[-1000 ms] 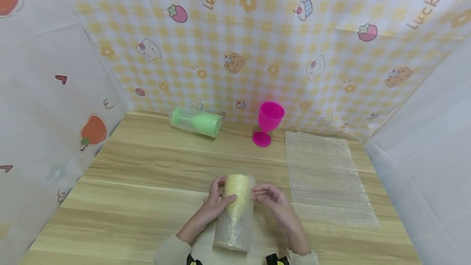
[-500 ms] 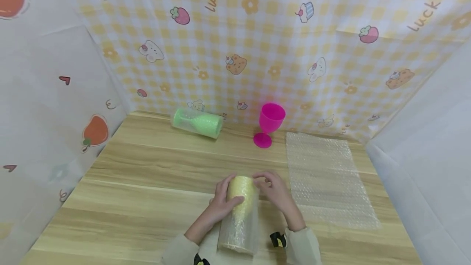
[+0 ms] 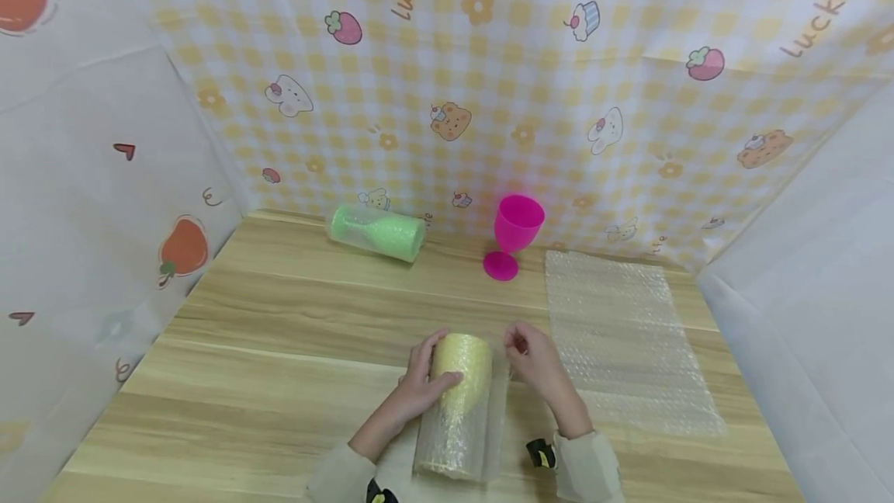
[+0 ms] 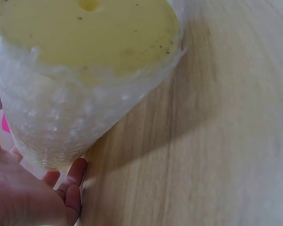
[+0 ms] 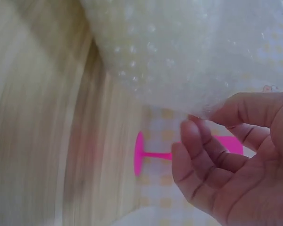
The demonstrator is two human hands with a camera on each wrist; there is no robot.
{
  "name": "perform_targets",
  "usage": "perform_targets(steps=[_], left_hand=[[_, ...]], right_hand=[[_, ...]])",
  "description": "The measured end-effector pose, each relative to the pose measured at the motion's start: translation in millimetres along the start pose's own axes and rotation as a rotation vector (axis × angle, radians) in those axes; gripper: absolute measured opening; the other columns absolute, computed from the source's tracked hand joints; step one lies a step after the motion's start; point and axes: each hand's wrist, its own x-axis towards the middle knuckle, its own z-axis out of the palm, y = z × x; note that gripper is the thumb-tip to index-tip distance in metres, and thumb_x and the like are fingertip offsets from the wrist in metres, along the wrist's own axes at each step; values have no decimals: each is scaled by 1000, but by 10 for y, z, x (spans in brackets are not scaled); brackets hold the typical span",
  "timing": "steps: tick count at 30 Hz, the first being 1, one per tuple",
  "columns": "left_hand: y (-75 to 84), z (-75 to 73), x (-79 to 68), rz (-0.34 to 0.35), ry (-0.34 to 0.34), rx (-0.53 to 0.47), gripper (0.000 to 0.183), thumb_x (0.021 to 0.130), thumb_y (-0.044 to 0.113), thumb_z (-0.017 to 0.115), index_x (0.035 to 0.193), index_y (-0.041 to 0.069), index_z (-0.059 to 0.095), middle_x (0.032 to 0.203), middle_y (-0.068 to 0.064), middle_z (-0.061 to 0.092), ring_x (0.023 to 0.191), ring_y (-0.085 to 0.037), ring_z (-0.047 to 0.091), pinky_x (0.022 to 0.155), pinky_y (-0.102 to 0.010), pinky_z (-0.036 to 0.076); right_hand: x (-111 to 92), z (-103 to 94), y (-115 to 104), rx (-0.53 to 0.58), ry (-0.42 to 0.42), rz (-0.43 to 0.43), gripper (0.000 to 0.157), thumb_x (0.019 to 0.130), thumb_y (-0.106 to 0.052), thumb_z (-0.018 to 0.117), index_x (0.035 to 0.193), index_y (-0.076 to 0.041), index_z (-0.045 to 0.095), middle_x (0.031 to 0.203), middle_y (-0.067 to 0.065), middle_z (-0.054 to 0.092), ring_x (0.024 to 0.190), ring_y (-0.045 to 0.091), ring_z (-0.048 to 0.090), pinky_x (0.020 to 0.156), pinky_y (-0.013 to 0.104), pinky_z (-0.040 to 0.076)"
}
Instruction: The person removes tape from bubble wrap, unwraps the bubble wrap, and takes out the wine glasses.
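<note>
A yellow goblet (image 3: 462,359) lies near the front of the table, rolled in clear bubble wrap (image 3: 454,441). My left hand (image 3: 426,384) grips it from the left, thumb across the top, fingers round the far side. In the left wrist view, the goblet's flat yellow base (image 4: 108,33) shows at the open end of the roll, with my left hand (image 4: 28,188) beyond it. My right hand (image 3: 534,355) pinches the wrap's loose edge between thumb and fingertips and holds it out to the right. The right wrist view shows that pinch on the bubble wrap (image 5: 155,61) closely.
A pink goblet (image 3: 518,225) stands upright at the back. Left of it lies a green goblet (image 3: 394,235) wrapped in bubble wrap. A flat bubble wrap sheet (image 3: 621,332) covers the table's right part. Patterned cloth (image 3: 524,60) hangs behind the table.
The wrapped yellow goblet and my left hand have shifted slightly right. My right hand has moved from beside the goblet's rim out to the right, drawing the wrap's edge away from the roll.
</note>
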Motion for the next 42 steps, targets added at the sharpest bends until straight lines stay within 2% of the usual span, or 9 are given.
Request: perform_targets(steps=[5, 11, 15, 21, 25, 28, 33, 37, 42], left_hand=[[-13, 2, 15, 3, -5, -11, 74, 81, 43, 60, 142, 30, 19, 142, -15, 17, 120, -38, 35, 95, -68, 23], [-47, -39, 17, -2, -22, -70, 73, 82, 40, 61, 141, 31, 18, 142, -18, 11, 129, -45, 28, 98, -57, 35], [-69, -65, 12, -7, -36, -85, 72, 83, 39, 60, 141, 32, 18, 142, -19, 10, 124, -44, 35, 95, -53, 40], [-79, -110, -10, -20, -70, -134, 70, 86, 34, 59, 142, 29, 17, 145, -21, 8, 125, -44, 36, 91, -48, 44], [-73, -125, -24, -38, -76, -152, 70, 86, 34, 58, 142, 30, 16, 145, -19, 11, 123, -39, 39, 87, -43, 46], [-66, -123, -31, -38, -83, -147, 70, 87, 34, 57, 142, 30, 15, 145, -17, 12, 122, -38, 40, 85, -43, 47], [-76, -124, -46, -25, -95, -140, 69, 87, 35, 56, 142, 31, 15, 144, -17, 13, 121, -37, 40, 83, -42, 47], [-93, -121, -55, -15, -93, -130, 67, 87, 36, 57, 141, 32, 18, 143, -15, 16, 116, -32, 43, 80, -36, 47], [-109, -99, -63, 4, -96, -125, 65, 87, 37, 57, 140, 31, 20, 140, -14, 20, 113, -27, 43, 78, -31, 46]], right_hand=[[-30, -33, 134, -81, 30, -49, 18, 75, 10, 55, 74, -8, 60, 75, 6, 57, 67, 11, 49, 58, 20, 43], [-123, -42, 302, -134, 54, -68, 27, 73, 10, 52, 89, -5, 68, 76, 8, 55, 62, 10, 47, 50, 21, 41], [-150, -2, 401, -154, 25, 26, 29, 75, 8, 54, 97, -6, 68, 82, 9, 62, 66, 11, 51, 53, 21, 43], [-151, 49, 478, -271, -53, 130, 31, 74, 4, 54, 96, -10, 69, 77, 4, 63, 54, 11, 43, 46, 22, 37], [-164, 11, 406, -328, -100, 112, 25, 76, -4, 58, 98, -10, 69, 89, 8, 68, 69, 19, 57, 60, 33, 48], [-176, -36, 284, -379, -95, 87, 17, 79, -11, 62, 94, -7, 69, 92, 12, 65, 84, 26, 57, 71, 40, 49], [-119, -56, 16, -292, -48, 67, 18, 83, -12, 61, 99, -4, 62, 70, 4, 54, 60, 14, 48, 50, 26, 42], [-20, 3, -131, -231, -130, -29, 34, 86, -8, 56, 120, -5, 54, 57, -3, 45, 50, 7, 39, 43, 20, 36], [112, 89, -145, -297, -183, -96, 20, 85, -9, 56, 103, -9, 65, 62, -1, 55, 55, 8, 45, 50, 22, 40]])
